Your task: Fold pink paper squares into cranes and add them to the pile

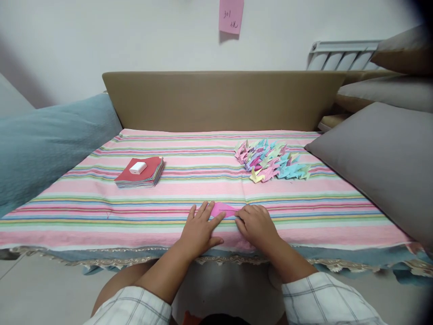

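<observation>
A small folded piece of pink paper (223,209) lies on the striped cloth (203,180) near its front edge. My left hand (200,228) rests flat on the cloth with fingers stretched out, fingertips pressing the paper's left part. My right hand (257,224) has its fingers curled, pinching or pressing the paper's right end. A stack of coloured square paper sheets (140,173), red on top, sits at the left with a small white block (138,168) on it. A heap of several folded pastel paper cranes (270,161) lies at the right.
A tan headboard (219,99) runs along the back. A teal blanket (43,144) bulges at the left; grey pillows (382,162) lean at the right. A pink note (231,16) hangs on the wall. My knees and checked shorts show below the cloth's lace edge.
</observation>
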The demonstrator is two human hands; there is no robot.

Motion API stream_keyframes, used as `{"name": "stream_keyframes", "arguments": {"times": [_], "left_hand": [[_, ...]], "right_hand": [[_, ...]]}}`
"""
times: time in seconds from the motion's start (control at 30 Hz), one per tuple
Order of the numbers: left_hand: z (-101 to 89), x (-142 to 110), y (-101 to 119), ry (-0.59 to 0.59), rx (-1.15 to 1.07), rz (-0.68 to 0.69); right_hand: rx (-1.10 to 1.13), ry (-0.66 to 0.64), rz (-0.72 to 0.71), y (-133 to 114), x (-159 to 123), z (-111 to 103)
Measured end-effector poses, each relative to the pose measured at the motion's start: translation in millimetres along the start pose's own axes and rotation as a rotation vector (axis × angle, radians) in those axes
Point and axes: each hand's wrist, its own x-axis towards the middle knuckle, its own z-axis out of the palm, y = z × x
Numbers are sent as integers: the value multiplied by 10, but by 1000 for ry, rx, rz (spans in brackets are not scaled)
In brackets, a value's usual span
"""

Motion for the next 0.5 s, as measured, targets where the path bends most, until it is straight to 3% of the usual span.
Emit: {"name": "stream_keyframes", "arguments": {"times": [0.17,0.27,0.37,0.5], "left_hand": [[1,3,3,-16,-15,-9],[-5,5,7,-26,-18,-15],[-10,7,7,-36,-19,-15],[-15,10,-10,-36,-42,-6]], "right_hand": [[15,116,56,39,13,-62],[99,198,-74,-7,17,-13],[100,113,-295,-74,-2,133],[72,-25,-327,-111,-38,313]]}}
